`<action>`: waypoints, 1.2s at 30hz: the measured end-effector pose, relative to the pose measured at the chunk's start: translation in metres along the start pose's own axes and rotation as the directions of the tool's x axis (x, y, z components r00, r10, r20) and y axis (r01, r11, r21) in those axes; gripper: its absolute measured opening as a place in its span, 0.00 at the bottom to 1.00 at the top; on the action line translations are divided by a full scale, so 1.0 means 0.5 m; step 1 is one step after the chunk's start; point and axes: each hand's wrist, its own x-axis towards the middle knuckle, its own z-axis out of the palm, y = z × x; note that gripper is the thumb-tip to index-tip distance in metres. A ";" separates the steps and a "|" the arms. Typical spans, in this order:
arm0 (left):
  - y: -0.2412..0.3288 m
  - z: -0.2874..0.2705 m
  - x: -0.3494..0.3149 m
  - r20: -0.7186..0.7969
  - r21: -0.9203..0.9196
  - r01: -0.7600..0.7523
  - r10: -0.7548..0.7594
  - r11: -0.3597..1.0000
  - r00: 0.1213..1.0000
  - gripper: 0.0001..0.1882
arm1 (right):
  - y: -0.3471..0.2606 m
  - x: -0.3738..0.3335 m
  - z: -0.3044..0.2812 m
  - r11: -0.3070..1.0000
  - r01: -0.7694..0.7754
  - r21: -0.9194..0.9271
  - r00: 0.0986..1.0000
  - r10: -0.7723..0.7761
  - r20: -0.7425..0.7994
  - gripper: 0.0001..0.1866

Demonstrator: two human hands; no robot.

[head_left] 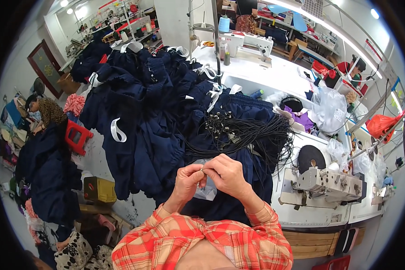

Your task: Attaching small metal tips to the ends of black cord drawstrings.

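Note:
My left hand (pixel 187 181) and my right hand (pixel 228 174) meet in front of my chest, thumbs and fingertips pinched together. Between them is something tiny, too small to make out. Just below and behind the fingers lies a clear plastic bag (pixel 206 192), partly covered by my hands. Beyond my hands, a tangled bundle of thin black cords (pixel 252 135) with small shiny ends rests on dark navy garments (pixel 153 135). The garments have gathered waistbands, and white strips (pixel 117 130) stick out from several of them.
To the right stands a sewing machine (pixel 330 184) on a white table (pixel 310 218), beside a round black disc (pixel 311 158). Plastic bags (pixel 329 110) and purple cloth fill a trough further back. A red stool (pixel 78 137) and a yellow box (pixel 104 190) stand left. Another person (pixel 51 110) bends over fabric.

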 end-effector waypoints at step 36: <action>0.000 0.017 -0.002 -0.179 0.336 -0.074 0.140 0.939 0.974 0.08 | 0.006 0.002 0.000 0.999 -0.053 -0.008 0.985 0.053 0.162 0.09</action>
